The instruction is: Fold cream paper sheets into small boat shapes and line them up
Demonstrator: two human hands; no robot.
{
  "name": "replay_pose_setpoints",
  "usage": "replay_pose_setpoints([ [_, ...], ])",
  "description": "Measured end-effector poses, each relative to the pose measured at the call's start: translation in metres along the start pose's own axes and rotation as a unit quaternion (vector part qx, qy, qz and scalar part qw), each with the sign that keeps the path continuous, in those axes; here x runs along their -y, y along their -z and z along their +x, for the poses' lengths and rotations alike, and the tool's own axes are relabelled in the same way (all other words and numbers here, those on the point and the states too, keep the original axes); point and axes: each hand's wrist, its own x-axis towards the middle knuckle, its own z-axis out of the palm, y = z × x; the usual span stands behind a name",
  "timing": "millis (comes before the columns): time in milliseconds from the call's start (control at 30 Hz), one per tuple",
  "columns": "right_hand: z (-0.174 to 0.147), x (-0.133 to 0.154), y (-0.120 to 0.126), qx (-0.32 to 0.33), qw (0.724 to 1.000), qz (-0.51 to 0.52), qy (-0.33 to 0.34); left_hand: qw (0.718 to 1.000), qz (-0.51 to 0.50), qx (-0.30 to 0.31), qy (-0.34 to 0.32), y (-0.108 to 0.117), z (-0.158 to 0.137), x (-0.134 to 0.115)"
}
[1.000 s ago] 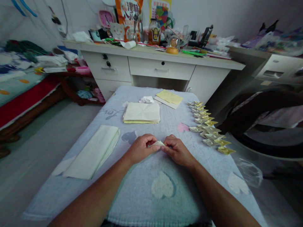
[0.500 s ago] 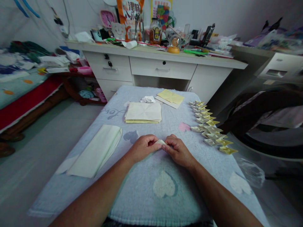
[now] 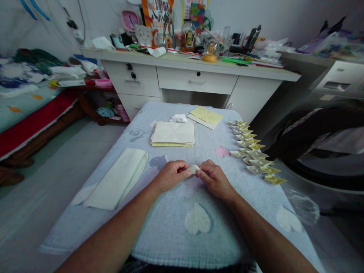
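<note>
A small folded piece of pale paper (image 3: 194, 169) is pinched between both hands, just above the cloth-covered table. My left hand (image 3: 174, 175) is closed on its left end, thumb toward me. On the right end, the thumb and fingers of my right hand (image 3: 214, 177) press together. The fingers hide much of the paper. Beyond the hands lies a stack of white and yellow paper sheets (image 3: 173, 132). Several folded paper boats (image 3: 257, 162), white and yellow, stand in rows along the table's right side.
Left of my arm rests a folded pale sheet bundle (image 3: 116, 180). A yellow sheet (image 3: 206, 114) on a white one and a crumpled tissue (image 3: 179, 118) lie at the far end. Behind stands a cluttered white desk (image 3: 196, 81); a clear plastic bag (image 3: 303, 206) hangs at right.
The folded paper shows a little more between my fingertips, its top tilted slightly differently. Both hands stay in nearly the same place, and the whole view has shifted slightly.
</note>
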Motion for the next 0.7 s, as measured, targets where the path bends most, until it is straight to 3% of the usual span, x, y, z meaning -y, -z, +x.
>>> replay_pose_setpoints([
  [367, -0.003, -0.001, -0.006, -0.009, 0.996, 0.083, -0.031, 0.977, -0.197, -0.077, -0.033, -0.012, 0.007, 0.006],
  [533, -0.002, -0.002, -0.011, -0.064, 0.981, 0.174, -0.063, 0.978, -0.194, -0.078, -0.026, -0.013, 0.006, -0.002],
  [700, -0.001, -0.004, -0.011, -0.087, 0.976, 0.18, -0.083, 0.987, -0.143, -0.071, -0.001, -0.013, 0.002, -0.005],
])
